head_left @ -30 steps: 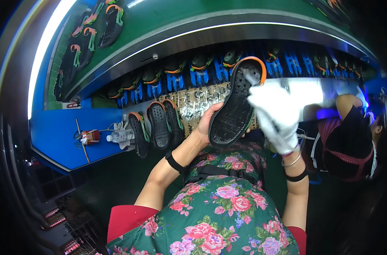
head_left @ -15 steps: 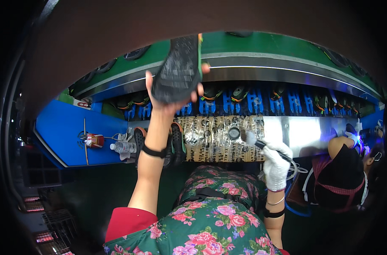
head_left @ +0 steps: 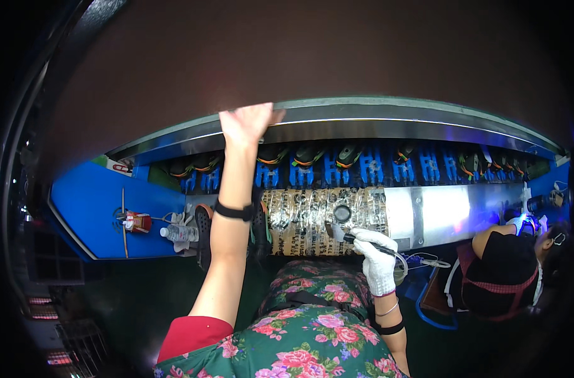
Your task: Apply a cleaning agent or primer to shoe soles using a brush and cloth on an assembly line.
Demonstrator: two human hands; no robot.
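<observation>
My left hand (head_left: 249, 123) is stretched high up to the metal rim of the upper conveyor shelf (head_left: 388, 113). Its fingers are spread at the edge and no sole shows in it. My right hand (head_left: 376, 261), in a white glove, stays low by the paper-wrapped work ledge (head_left: 312, 217) and grips a small dark-handled brush tool (head_left: 347, 236) with a thin hose trailing from it. Two black shoe soles (head_left: 203, 230) stand against the ledge beside my left forearm.
A row of blue holders (head_left: 369, 167) with black and orange-trimmed soles runs under the shelf. A water bottle (head_left: 179, 233) and a small red-and-white container (head_left: 135, 222) sit on the blue bench at left. A seated co-worker in a black cap (head_left: 501, 271) works at right.
My left hand carried the black sole from in front of me up to the top shelf and is now without it. My right hand dropped to the ledge with the brush tool.
</observation>
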